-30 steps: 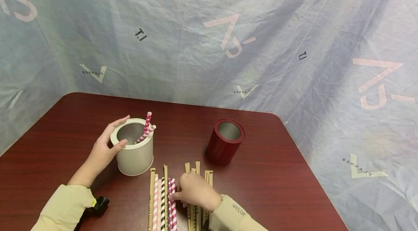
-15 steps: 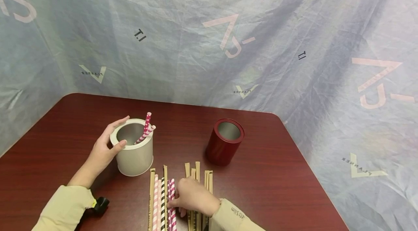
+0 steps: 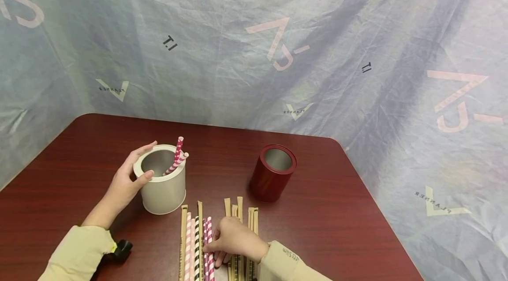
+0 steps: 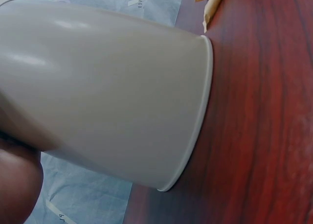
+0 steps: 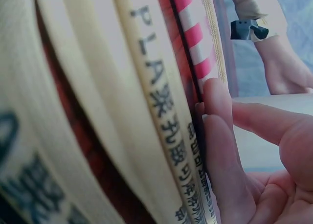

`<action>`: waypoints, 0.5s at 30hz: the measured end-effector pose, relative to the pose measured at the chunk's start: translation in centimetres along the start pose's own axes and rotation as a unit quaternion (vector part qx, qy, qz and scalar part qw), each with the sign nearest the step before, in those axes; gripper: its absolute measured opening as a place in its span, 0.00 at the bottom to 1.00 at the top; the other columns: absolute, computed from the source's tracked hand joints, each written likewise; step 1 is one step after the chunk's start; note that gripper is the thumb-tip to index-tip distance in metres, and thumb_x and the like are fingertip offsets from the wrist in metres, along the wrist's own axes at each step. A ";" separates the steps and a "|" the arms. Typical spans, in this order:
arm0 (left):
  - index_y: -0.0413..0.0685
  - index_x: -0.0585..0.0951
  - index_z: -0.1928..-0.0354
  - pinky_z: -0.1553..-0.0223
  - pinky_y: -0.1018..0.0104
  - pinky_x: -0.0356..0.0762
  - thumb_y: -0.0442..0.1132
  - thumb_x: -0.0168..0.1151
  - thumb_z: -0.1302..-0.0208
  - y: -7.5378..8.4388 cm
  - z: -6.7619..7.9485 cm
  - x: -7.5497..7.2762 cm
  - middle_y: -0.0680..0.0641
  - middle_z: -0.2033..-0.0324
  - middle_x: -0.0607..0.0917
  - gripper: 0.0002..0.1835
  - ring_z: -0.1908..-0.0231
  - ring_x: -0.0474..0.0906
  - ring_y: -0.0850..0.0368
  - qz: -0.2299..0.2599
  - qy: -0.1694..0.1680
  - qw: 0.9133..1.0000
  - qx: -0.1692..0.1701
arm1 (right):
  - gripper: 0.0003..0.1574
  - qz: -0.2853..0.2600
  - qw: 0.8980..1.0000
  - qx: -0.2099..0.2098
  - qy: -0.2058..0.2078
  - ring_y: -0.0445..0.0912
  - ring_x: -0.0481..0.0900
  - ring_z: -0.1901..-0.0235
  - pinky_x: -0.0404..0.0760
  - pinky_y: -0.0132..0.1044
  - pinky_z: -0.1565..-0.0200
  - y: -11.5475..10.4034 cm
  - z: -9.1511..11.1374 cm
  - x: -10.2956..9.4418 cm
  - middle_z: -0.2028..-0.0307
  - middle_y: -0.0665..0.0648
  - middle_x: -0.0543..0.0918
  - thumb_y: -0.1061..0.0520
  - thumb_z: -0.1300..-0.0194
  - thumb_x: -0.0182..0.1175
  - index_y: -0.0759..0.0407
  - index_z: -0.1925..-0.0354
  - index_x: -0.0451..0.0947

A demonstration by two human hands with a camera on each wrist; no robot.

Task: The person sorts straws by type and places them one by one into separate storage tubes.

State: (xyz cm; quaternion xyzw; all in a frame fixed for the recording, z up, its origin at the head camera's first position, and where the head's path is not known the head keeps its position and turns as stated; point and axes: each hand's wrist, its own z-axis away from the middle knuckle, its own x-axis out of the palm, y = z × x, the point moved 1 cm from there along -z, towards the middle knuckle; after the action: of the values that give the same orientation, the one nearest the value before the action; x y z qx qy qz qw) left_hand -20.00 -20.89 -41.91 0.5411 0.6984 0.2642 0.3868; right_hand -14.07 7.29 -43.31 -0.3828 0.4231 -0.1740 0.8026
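My left hand [image 3: 125,184] grips the rim of a white can [image 3: 163,197], thumb over the near edge and fingers round the far side. Two pink-patterned paper straws [image 3: 179,151] lean inside the can. My right hand [image 3: 237,239] is bent down over a row of straws, pinching at a magenta-and-white striped paper straw [image 3: 210,228]. In the right wrist view, its fingertips meet right at that striped straw [image 5: 195,43]. Beside it lie a purple dotted straw [image 3: 205,228], a black-striped straw [image 3: 196,237] and pale pink ones [image 3: 188,237].
Several paper-wrapped straws [image 3: 240,207] lie under and beside the right hand, and two more flank the colored row, one at its left [image 3: 183,228]. A dark red can [image 3: 271,184] stands farther back at right. A printed cloth [image 3: 222,51] hangs behind the table [image 3: 325,219].
My right hand has come slightly nearer along the row, its fingertips settling on the striped straw. The colored straws have shifted a little left. My left hand stays on the white can.
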 end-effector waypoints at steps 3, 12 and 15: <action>0.43 0.66 0.31 0.41 0.86 0.56 0.28 0.58 0.42 0.0 0.0 0.0 0.63 0.33 0.70 0.34 0.35 0.61 0.77 0.001 0.002 1.000 0.000 | 0.18 -0.002 1.000 0.001 -0.001 0.46 0.80 0.91 0.77 0.34 0.85 0.0 0.0 0.0 0.89 0.60 0.81 0.58 0.45 0.70 0.61 0.86 0.77; 0.41 0.66 0.32 0.41 0.86 0.56 0.27 0.59 0.43 0.1 0.0 0.0 0.63 0.33 0.71 0.34 0.35 0.62 0.76 0.003 0.003 1.000 0.006 | 0.18 -0.030 0.999 0.010 -0.001 0.47 0.81 0.90 0.78 0.35 0.85 0.0 0.0 0.1 0.88 0.61 0.82 0.60 0.45 0.69 0.62 0.85 0.75; 0.41 0.66 0.32 0.41 0.86 0.56 0.28 0.59 0.43 0.1 0.0 0.0 0.63 0.33 0.71 0.34 0.35 0.62 0.76 0.002 0.003 1.000 0.006 | 0.17 -0.043 0.999 0.011 -0.004 0.48 0.82 0.88 0.79 0.35 0.84 0.1 0.0 0.0 0.87 0.61 0.82 0.60 0.43 0.68 0.62 0.84 0.75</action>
State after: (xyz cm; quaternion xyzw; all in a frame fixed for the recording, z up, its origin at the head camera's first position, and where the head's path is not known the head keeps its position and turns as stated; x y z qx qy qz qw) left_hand -19.99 -20.83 -41.87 0.5443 0.7000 0.2624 0.3806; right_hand -14.11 7.37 -43.43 -0.3928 0.4012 -0.2115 0.8000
